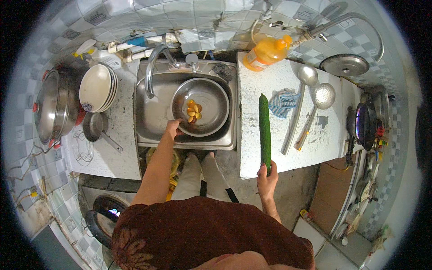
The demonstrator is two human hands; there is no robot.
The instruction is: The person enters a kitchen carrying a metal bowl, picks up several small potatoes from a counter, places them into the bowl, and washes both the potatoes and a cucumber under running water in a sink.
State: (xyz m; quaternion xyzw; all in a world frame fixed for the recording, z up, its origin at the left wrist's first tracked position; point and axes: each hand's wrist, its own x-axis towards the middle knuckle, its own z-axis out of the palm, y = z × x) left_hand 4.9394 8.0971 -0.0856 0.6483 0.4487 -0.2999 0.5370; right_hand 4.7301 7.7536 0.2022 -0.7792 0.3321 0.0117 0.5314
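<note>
A long green cucumber (pixel 265 135) is held near its lower end by my right hand (pixel 268 177), over the front of the white countertop right of the sink. My left hand (pixel 174 127) grips the near left rim of a round steel basin (pixel 212 118), its fingers partly hidden below the rim. Several small yellow pieces (pixel 193 109), perhaps cut fruit or vegetable, lie in the basin, left of its middle. The basin sits in the right part of the stainless steel sink (pixel 153 114).
A curved faucet (pixel 150 74) arches over the sink. On the right counter (pixel 249 81) lie a ladle (pixel 307 75), a skimmer (pixel 324 96) and a striped cloth (pixel 282 104), near an orange bottle (pixel 266 54). Stacked bowls (pixel 95 88), a small saucepan (pixel 93 126) and a lidded pot (pixel 54 104) stand left.
</note>
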